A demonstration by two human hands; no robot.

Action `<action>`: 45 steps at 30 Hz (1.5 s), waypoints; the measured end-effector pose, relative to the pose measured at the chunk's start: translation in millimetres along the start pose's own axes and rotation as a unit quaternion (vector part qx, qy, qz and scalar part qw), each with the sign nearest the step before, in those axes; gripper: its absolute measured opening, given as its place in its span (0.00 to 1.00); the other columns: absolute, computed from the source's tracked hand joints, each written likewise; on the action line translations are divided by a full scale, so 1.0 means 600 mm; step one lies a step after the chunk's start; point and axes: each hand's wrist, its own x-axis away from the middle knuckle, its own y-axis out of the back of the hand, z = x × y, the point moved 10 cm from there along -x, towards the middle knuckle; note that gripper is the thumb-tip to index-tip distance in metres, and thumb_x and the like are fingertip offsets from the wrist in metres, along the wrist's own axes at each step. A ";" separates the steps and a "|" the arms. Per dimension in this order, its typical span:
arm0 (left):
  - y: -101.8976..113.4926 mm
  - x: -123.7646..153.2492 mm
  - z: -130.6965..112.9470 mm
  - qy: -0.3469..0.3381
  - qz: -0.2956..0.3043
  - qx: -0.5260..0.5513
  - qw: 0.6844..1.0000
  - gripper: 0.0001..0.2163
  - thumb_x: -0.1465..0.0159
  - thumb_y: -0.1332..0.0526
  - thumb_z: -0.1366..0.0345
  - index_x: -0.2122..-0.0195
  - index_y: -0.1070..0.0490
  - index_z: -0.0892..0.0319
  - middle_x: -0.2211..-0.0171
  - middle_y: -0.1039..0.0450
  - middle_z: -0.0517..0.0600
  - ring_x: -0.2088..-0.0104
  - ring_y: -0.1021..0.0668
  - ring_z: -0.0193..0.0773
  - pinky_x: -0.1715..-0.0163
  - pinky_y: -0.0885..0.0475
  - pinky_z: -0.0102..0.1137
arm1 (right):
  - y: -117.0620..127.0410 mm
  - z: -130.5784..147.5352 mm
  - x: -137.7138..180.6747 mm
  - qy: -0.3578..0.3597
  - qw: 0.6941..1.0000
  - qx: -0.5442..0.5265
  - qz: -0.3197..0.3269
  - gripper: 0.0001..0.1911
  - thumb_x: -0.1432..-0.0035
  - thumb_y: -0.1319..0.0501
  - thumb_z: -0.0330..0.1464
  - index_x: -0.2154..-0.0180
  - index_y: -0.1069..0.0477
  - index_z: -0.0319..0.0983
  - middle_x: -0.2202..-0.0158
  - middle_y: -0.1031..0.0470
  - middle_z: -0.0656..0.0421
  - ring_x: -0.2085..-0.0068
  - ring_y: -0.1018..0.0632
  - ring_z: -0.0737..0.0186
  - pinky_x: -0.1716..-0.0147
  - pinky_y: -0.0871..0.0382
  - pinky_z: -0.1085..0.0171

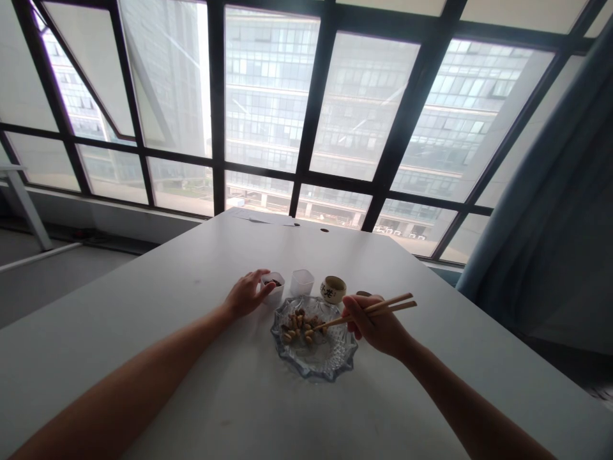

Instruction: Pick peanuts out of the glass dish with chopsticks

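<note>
My right hand (378, 324) grips a pair of wooden chopsticks (393, 305). Their tips reach into a scalloped clear glass bowl (330, 367), among several tan and brown pieces that look like nuts (299, 326). Whether the tips pinch a piece is too small to tell. My left hand (245, 294) is closed around the near left side of a small translucent plastic cup (275, 295) with dark bits inside. A second translucent cup (302, 282) stands just right of it. Beside that is a cream cup with dark lettering (334, 290).
A dark-topped round item (364, 294) is partly hidden behind my right hand. White paper (261, 218) lies at the far end of the white table (201, 377), near two dark round spots. Windows stand beyond, with a blue-grey curtain (541, 191) at the right.
</note>
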 end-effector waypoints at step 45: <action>0.001 0.010 -0.028 -0.045 -0.005 0.057 0.997 0.31 0.45 0.32 0.54 0.41 0.38 0.55 0.48 0.25 0.58 0.54 0.20 0.48 0.55 0.23 0.41 | 0.036 -0.028 -0.048 -0.060 0.979 -0.097 -0.170 0.33 0.48 0.41 0.62 0.78 0.27 0.38 0.87 0.28 0.58 0.87 0.29 0.65 0.88 0.35 0.67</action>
